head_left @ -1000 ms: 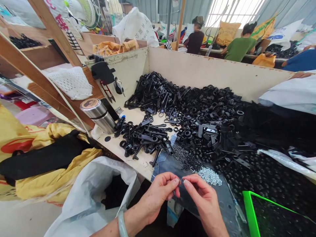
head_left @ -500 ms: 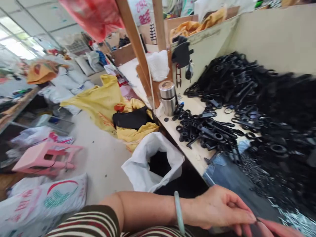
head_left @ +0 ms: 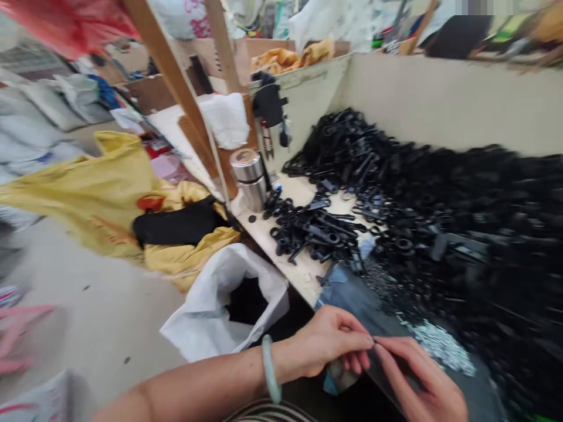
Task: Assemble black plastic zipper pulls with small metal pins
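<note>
My left hand (head_left: 331, 343) and my right hand (head_left: 417, 381) meet at the table's near edge, fingertips pinched together on a small dark piece too tiny to name. A pale green bangle (head_left: 269, 375) circles my left wrist. Just beyond my fingers lies a scatter of small silvery pins (head_left: 440, 346) on a blue denim cloth (head_left: 352, 293). A big heap of black plastic parts (head_left: 440, 199) covers the table (head_left: 299, 272), with a smaller cluster of black pull tabs (head_left: 316, 234) nearer the left edge.
A steel flask (head_left: 250, 179) stands at the table's left corner beside a wooden post (head_left: 176, 82). A white sack (head_left: 220, 305) with dark contents gapes open below the table edge. Yellow sacks (head_left: 105, 193) and a black cloth (head_left: 176, 225) lie on the floor. A beige wall (head_left: 440, 99) bounds the table behind.
The view swung left toward the floor, then partly back toward the table. My two hands stayed pinched together at the table's near edge throughout.
</note>
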`<state>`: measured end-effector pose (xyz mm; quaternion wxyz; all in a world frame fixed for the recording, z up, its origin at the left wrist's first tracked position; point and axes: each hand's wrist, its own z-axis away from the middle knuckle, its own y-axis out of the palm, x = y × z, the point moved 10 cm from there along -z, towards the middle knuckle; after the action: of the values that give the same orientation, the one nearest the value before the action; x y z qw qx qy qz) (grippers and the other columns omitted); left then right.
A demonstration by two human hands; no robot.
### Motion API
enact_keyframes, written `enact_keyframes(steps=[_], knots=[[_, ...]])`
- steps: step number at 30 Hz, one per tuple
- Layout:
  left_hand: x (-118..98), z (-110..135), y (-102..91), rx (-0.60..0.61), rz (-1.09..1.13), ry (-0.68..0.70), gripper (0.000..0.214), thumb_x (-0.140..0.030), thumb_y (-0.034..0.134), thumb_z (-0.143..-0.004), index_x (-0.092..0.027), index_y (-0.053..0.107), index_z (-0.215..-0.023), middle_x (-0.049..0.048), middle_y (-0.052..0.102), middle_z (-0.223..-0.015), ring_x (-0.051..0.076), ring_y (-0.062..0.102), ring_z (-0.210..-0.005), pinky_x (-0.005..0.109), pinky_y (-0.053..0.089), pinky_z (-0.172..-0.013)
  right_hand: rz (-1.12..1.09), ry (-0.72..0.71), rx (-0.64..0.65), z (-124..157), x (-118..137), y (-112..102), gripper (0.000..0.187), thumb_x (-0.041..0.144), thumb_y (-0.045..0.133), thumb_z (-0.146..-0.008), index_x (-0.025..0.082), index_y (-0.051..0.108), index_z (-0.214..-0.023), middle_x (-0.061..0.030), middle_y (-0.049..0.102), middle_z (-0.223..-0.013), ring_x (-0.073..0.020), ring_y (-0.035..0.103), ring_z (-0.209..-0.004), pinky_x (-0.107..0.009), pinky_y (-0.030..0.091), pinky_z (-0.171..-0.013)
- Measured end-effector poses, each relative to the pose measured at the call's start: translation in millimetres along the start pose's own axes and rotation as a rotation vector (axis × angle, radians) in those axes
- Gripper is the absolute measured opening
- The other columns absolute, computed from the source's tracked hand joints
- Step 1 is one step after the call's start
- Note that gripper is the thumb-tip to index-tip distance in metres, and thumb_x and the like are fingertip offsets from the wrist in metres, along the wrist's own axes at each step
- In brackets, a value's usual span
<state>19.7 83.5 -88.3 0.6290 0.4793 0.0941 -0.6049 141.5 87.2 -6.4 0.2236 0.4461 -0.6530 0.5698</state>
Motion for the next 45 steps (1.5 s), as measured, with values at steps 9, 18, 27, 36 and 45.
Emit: enact_keyframes(steps=[9, 18, 27, 36, 45], knots=[[-6, -8, 9.6, 0.018, -0.020, 0.038, 0.035, -0.046, 0.075, -0.081, -0.012, 0.066, -0.078, 0.0015, 0.066, -0.063, 0.007, 0.053, -0.049, 0.019, 0.038, -0.051, -0.274, 0.298, -0.007, 6, -29, 9, 0.018, 0.042, 0.069, -0.092, 0.026, 0.078, -0.091, -0.0009, 0.068, -0.076, -0.0131, 0.063, -0.057, -0.020, 0.052, -0.052], [-4, -6, 8.0, -0.004, -0.028, 0.023, 0.035, -0.046, 0.075, -0.082, -0.012, 0.066, -0.080, 0.0017, 0.065, -0.064, 0.007, 0.052, -0.051, 0.020, 0.039, -0.054, -0.460, 0.448, 0.044, 13, -51, 23, 0.025, 0.046, 0.068, -0.092, 0.022, 0.075, -0.093, -0.0019, 0.068, -0.079, -0.0131, 0.064, -0.058, -0.021, 0.054, -0.055], [-2, -5, 2.8, -0.090, 0.006, -0.016, 0.029, -0.040, 0.076, -0.078, -0.013, 0.066, -0.080, -0.0021, 0.059, -0.058, 0.005, 0.043, -0.047, 0.019, 0.028, -0.048, -0.039, -0.021, -0.025, 9, -3, 2, 0.020, 0.021, 0.064, -0.096, 0.027, 0.070, -0.114, -0.0016, 0.072, -0.095, -0.0142, 0.071, -0.081, -0.020, 0.057, -0.071], [4, -6, 4.8, -0.131, 0.027, 0.000, 0.028, -0.039, 0.076, -0.075, -0.013, 0.066, -0.077, -0.0028, 0.056, -0.056, 0.005, 0.039, -0.047, 0.020, 0.022, -0.048, 0.199, -0.201, -0.147, 7, 24, -3, 0.014, 0.018, 0.059, -0.098, 0.021, 0.067, -0.109, -0.0026, 0.072, -0.088, -0.0140, 0.071, -0.077, -0.022, 0.057, -0.073], [-9, -13, 18.3, -0.105, -0.146, 0.070, 0.039, -0.052, 0.071, -0.083, -0.013, 0.066, -0.085, -0.0028, 0.057, -0.058, 0.004, 0.035, -0.044, 0.021, 0.018, -0.045, 0.226, -0.153, -0.223, 6, 10, -13, 0.008, 0.022, 0.056, -0.098, 0.021, 0.063, -0.102, 0.0020, 0.063, -0.072, -0.0108, 0.062, -0.058, -0.021, 0.052, -0.057]])
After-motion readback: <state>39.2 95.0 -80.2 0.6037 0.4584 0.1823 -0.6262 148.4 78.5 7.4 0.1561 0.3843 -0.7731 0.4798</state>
